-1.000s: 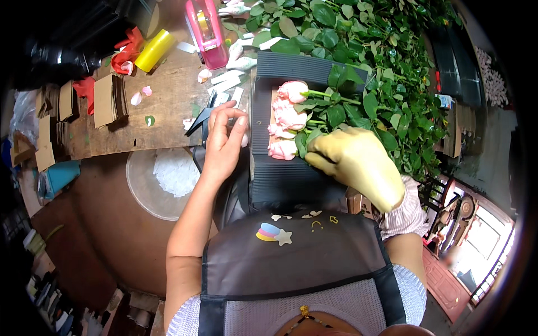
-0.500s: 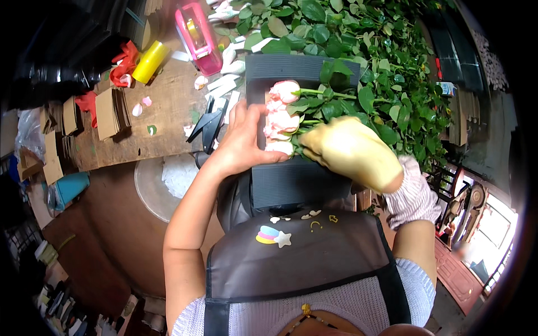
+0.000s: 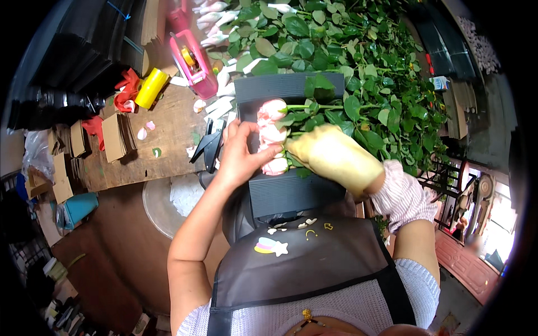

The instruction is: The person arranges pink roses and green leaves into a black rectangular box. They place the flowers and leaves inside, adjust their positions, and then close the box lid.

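Several pink roses (image 3: 271,134) lie stacked with their heads level on a dark grey corrugated sheet (image 3: 297,196), stems running right. My bare left hand (image 3: 238,154) curves round the heads from the left, its thumb pressed on a lower bloom and its fingers bent along the upper ones. Over the stems just right of the heads is my right hand (image 3: 336,157), in a pale yellow glove. Its fingers are drawn together at a lower rose's stem; the fingertips are partly hidden. Black scissors (image 3: 211,147) lie left of my left hand.
A heap of leafy green stems (image 3: 375,67) covers the far right of the wooden table (image 3: 117,168). Further left are a pink tape dispenser (image 3: 193,67), a yellow roll (image 3: 151,88) and cardboard pieces (image 3: 119,137). A round basin (image 3: 157,210) stands below the table's front edge.
The view has shifted, so the table appears lower. My left thumb has moved onto a lower bloom, and my gloved right hand has come closer to the rose heads.
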A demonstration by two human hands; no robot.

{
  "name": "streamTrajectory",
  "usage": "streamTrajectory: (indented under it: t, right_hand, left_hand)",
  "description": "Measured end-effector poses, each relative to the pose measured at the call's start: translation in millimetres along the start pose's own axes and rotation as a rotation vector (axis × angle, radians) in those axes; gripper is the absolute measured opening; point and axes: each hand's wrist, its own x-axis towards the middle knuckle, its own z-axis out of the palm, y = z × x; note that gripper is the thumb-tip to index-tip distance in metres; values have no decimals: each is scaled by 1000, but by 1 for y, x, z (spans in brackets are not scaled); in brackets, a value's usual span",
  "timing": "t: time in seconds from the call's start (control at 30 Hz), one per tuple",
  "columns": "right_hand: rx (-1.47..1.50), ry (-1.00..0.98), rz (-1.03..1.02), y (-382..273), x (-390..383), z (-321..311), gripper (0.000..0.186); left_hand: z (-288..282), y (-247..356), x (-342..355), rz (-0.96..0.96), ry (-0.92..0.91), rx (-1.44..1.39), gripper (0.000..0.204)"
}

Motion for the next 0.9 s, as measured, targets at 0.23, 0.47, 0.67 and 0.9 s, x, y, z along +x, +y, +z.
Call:
streamTrajectory:
  t: [0.23,0.47,0.67,0.9]
  right_hand:
    - [55,74,259,-4,10,-9,21]
    - [-47,100,81,9,27,19,9]
    - [-186,-99,98,2,29,20,14]
    - [-60,151,320,0,17,22,18]
  left_hand:
    - [8,2,-4,71,91,-86,65]
    - [12,-6,-5,66,96,-127,70]
    - [11,8,9,-165,70,-245,47]
    - [29,1,4,-90,259,-137,36]
